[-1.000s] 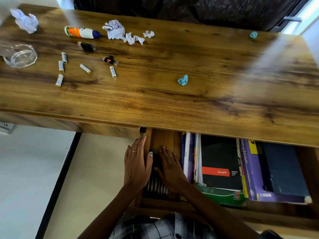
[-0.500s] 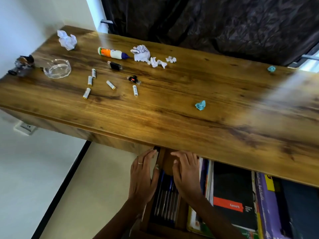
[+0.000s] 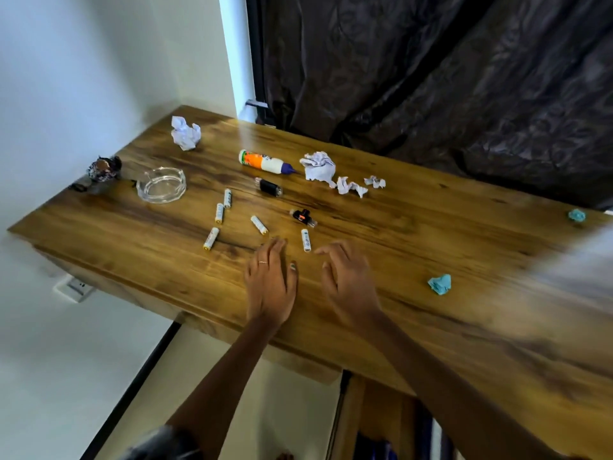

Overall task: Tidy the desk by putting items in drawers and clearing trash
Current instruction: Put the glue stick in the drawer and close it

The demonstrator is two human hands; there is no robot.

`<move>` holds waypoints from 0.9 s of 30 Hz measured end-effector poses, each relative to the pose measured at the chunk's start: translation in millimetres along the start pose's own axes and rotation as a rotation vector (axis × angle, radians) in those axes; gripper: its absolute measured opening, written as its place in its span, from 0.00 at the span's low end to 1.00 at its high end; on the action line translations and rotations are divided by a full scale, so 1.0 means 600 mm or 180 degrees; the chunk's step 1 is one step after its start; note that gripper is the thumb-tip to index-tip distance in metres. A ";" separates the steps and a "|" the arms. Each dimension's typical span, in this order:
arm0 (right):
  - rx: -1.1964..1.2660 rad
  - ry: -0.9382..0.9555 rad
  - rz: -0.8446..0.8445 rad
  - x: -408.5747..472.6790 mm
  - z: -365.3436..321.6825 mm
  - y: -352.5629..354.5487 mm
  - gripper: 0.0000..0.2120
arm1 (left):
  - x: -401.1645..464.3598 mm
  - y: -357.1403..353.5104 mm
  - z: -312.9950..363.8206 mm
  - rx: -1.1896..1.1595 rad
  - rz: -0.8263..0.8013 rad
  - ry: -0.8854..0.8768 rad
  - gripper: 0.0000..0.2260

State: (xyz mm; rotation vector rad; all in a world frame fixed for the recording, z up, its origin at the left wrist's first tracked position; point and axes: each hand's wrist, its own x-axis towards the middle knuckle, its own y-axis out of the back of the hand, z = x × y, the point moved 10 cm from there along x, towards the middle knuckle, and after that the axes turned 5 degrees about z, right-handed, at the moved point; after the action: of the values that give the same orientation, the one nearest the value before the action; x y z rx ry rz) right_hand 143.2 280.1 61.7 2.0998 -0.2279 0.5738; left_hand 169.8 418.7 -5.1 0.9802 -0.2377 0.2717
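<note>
Closest to the camera, the drawer (image 3: 381, 423) under the desk (image 3: 431, 343) was pulled out at the bottom edge of the shot, though what sat inside was too blurry to make out. Both arms reached over the front edge of the wooden top. The left hand (image 3: 270, 280) had its fingers stretched out flat and loose, gripping nothing, with a ring on one finger. The right hand (image 3: 348, 277) was beside it, fingers a bit curled but also holding nothing. Between the two sets of fingertips lay one battery (image 3: 306, 240), just past them. Off to the right sat a teal paper scrap (image 3: 440, 283). A little farther in were four more batteries (image 3: 219, 213) scattered to the left, plus a small black and orange gadget (image 3: 303, 217). Past those, a glass ashtray (image 3: 161, 185) sat on the left, a black lighter-looking thing (image 3: 268, 186) in the middle, and three white crumpled papers (image 3: 317, 165) in a row. A glue bottle (image 3: 264, 162) lay on its side just beside them. Near the far left corner was another crumpled paper ball (image 3: 185, 132), and a second teal scrap (image 3: 576, 215) sat way over at the right edge. Dark curtain (image 3: 431, 78) behind it all.
</note>
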 end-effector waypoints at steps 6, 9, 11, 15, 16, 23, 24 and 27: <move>0.0084 0.0158 0.0102 0.185 0.014 -0.089 0.10 | 0.018 -0.022 -0.025 0.0425 -0.0021 0.0213 0.25; -0.0022 -0.0035 -0.0117 0.275 0.035 -0.157 0.12 | 0.027 -0.030 -0.033 0.0445 -0.0071 0.0304 0.26; -0.0114 -0.0250 -0.0349 0.326 0.052 -0.199 0.14 | 0.033 -0.034 -0.030 0.0466 -0.0072 0.0298 0.27; -0.0455 -0.0253 -0.0814 0.395 0.073 -0.272 0.19 | 0.035 -0.039 -0.029 0.0544 -0.0084 0.0289 0.27; -0.0524 -0.0246 -0.0904 0.405 0.078 -0.287 0.20 | 0.035 -0.040 -0.030 0.0561 -0.0080 0.0296 0.27; -0.0811 -0.0137 -0.0969 0.424 0.088 -0.325 0.15 | 0.033 -0.041 -0.027 0.0600 -0.0045 0.0257 0.26; -0.0789 -0.0147 -0.0938 0.423 0.089 -0.323 0.14 | 0.033 -0.040 -0.027 0.0597 -0.0039 0.0257 0.26; -0.0555 -0.0225 -0.0685 0.422 0.087 -0.300 0.14 | 0.032 -0.040 -0.026 0.0578 -0.0053 0.0260 0.26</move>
State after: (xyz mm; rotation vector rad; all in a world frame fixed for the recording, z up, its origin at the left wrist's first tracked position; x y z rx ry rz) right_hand 447.7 352.4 26.1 1.9464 -0.0866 0.3394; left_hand 197.0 421.6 -26.0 1.1476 -0.1318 0.3214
